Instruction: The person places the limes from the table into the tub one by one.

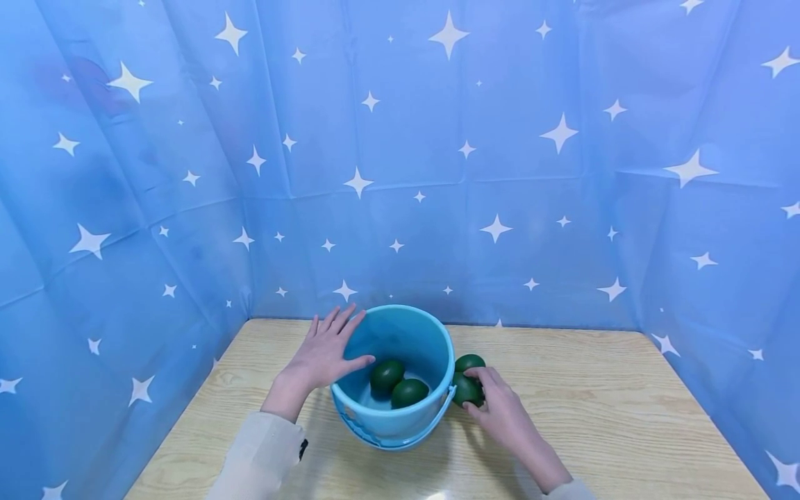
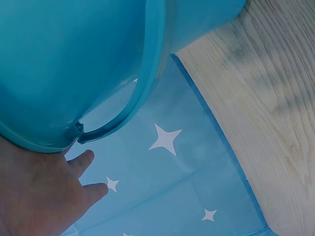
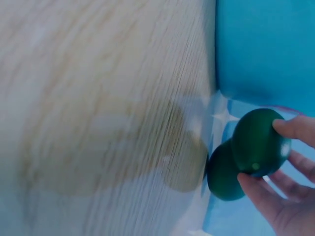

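Observation:
A light blue bucket (image 1: 400, 423) stands upright on the table, with two dark green avocados (image 1: 387, 376) inside at the bottom. My left hand (image 1: 328, 351) is at the bucket's left rim, fingers straight and spread, the thumb reaching over the opening. In the left wrist view that hand (image 2: 44, 191) lies along the rim close to the handle's joint. To the right of the bucket, my right hand (image 1: 500, 410) pinches an avocado (image 3: 261, 142) between thumb and fingers. Behind it another avocado (image 3: 224, 172) rests on the table, partly hidden by the held one.
The bucket's handle (image 1: 444, 411) hangs down round its front. A wood-grain table (image 1: 594, 410) lies under everything. Blue cloth with white stars (image 1: 425, 139) closes off the back and both sides, meeting the table's far edge.

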A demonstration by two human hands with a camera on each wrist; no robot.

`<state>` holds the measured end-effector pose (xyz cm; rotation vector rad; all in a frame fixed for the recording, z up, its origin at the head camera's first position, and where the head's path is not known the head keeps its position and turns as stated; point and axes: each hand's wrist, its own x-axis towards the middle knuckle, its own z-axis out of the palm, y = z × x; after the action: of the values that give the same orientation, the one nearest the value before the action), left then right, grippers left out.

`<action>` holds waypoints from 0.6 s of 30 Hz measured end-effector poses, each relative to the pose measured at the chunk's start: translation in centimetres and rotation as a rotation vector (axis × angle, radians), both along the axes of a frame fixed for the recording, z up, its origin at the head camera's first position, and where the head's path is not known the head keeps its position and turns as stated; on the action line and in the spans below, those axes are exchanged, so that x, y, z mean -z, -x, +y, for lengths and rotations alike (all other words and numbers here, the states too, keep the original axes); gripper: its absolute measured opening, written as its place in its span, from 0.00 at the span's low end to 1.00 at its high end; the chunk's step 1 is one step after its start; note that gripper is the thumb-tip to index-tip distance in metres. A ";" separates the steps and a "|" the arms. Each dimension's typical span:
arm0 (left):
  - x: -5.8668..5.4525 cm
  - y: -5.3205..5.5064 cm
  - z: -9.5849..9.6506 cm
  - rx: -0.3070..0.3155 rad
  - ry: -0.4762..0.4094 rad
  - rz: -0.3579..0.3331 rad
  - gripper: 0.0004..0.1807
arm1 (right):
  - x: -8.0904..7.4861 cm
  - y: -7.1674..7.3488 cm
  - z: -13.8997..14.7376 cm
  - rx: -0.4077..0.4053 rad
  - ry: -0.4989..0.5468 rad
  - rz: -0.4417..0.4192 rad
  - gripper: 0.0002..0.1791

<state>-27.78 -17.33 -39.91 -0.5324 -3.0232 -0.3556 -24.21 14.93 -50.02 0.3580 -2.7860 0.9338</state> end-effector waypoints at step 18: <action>0.1 0.0 0.0 0.000 -0.014 0.009 0.47 | -0.7 -0.2 0.4 0.004 -0.003 0.027 0.32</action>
<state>-27.82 -17.29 -39.99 -0.5320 -3.0102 -0.3727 -24.03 15.32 -49.33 0.3627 -2.7631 0.9176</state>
